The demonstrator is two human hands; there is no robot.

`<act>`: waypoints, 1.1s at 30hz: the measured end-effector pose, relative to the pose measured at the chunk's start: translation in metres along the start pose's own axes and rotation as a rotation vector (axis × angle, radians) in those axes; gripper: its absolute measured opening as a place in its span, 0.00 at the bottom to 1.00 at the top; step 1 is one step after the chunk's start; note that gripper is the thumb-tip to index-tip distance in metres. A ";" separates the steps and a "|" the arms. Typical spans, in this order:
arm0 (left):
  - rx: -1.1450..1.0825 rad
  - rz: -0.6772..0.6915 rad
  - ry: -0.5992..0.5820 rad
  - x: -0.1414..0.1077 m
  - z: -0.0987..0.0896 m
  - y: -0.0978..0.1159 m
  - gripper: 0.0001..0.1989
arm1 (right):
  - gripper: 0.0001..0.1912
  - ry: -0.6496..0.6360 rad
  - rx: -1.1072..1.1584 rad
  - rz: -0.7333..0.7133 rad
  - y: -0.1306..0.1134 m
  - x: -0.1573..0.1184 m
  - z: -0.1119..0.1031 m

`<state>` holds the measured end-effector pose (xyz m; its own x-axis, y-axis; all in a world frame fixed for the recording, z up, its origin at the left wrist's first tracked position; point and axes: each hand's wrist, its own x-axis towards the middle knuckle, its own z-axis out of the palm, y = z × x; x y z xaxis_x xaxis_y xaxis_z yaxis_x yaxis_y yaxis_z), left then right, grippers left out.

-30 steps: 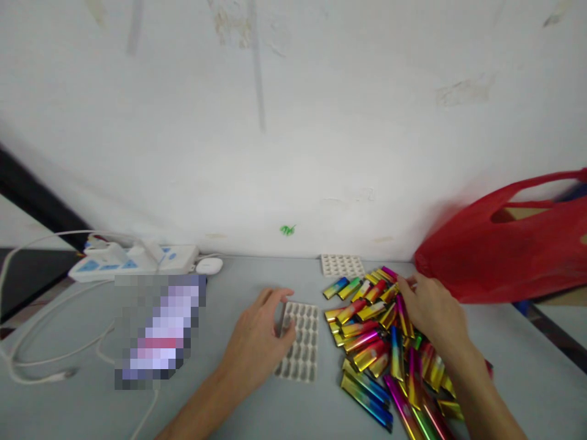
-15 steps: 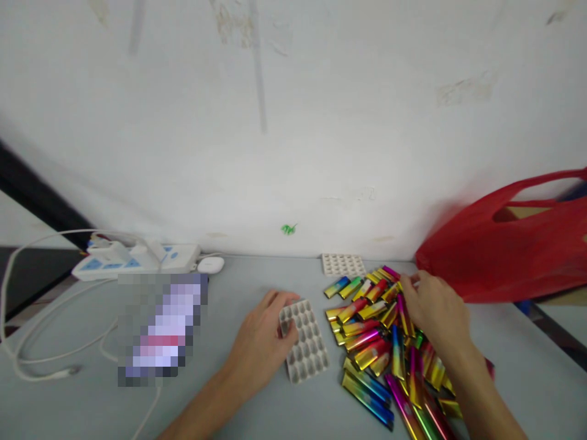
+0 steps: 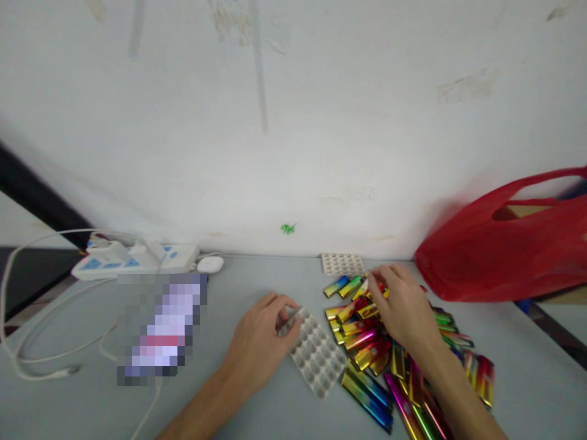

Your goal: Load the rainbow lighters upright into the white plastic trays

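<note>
My left hand (image 3: 261,336) pinches the upper left corner of a white moulded tray (image 3: 316,357) with rows of small pockets, thumb on top and fingers at the edge. The tray lies turned at an angle on the grey table. To its right spreads a loose pile of shiny metallic lighters (image 3: 362,333) in gold, red, pink, green and blue. Over the far part of that pile, my right hand (image 3: 403,302) has its fingers closed around a lighter, mostly hidden by the fingers. Two gold-and-blue lighters (image 3: 367,394) lie close to the tray's lower right side.
A second pocketed tray (image 3: 343,264) lies against the wall. On the right stands a red bag (image 3: 499,250). A power strip (image 3: 137,260) with white cables, a white earbud case (image 3: 210,264) and a blurred-out phone (image 3: 167,324) occupy the left side.
My right hand has shifted left across the pile, uncovering lighters on the right. The tray in my left hand has swung, its near end moving right toward the lighters.
</note>
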<state>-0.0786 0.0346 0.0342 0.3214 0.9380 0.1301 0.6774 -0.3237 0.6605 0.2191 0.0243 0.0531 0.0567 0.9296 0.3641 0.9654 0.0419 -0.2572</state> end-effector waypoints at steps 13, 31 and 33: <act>-0.084 0.272 -0.100 -0.002 0.007 -0.003 0.16 | 0.11 -0.121 0.201 -0.190 -0.024 -0.006 0.001; -0.113 0.158 -0.178 0.003 -0.003 0.001 0.09 | 0.04 -0.184 0.283 -0.278 -0.032 -0.011 0.003; -0.127 0.160 -0.183 0.003 -0.002 0.001 0.09 | 0.04 -0.210 0.302 -0.315 -0.039 -0.014 0.004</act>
<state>-0.0780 0.0368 0.0364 0.5400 0.8341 0.1124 0.5233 -0.4374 0.7313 0.1801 0.0115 0.0545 -0.3092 0.9073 0.2849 0.8088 0.4084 -0.4230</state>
